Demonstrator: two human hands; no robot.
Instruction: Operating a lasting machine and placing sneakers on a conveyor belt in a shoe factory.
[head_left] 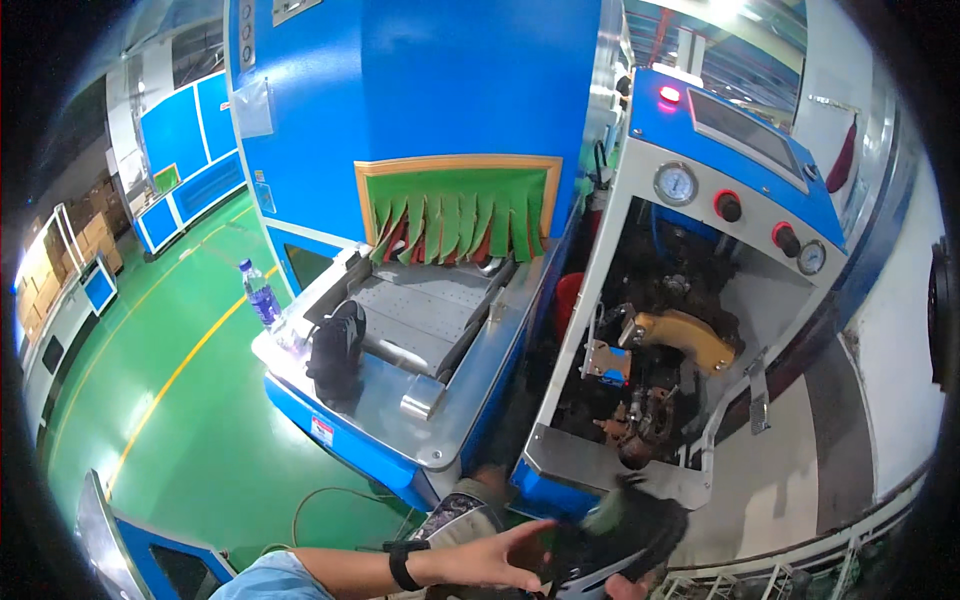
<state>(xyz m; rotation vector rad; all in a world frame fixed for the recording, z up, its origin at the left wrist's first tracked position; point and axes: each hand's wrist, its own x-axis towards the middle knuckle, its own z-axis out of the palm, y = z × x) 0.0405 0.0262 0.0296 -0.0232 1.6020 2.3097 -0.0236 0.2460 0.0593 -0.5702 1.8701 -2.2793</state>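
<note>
A black shoe (645,525) with a pale stripe is at the lower right, in front of the machine with gauges, and looks slightly blurred. My right hand (628,588) grips it from below; only some fingers show at the bottom edge. Beside the shoe's left end is my left hand (495,562), its thumb and fingers spread apart in a C shape. A dark band circles that wrist. Whether its fingertips touch the shoe I cannot tell. Another black shoe (337,345) rests on the metal ledge (375,395) of the blue conveyor machine.
A conveyor (425,305) runs under a green strip curtain (455,205). A purple-labelled bottle (262,298) stands at the ledge's left corner. To the right, the gauge machine (690,215) has an open bay with a yellow curved part (685,335). Metal racks (780,580) line the lower right.
</note>
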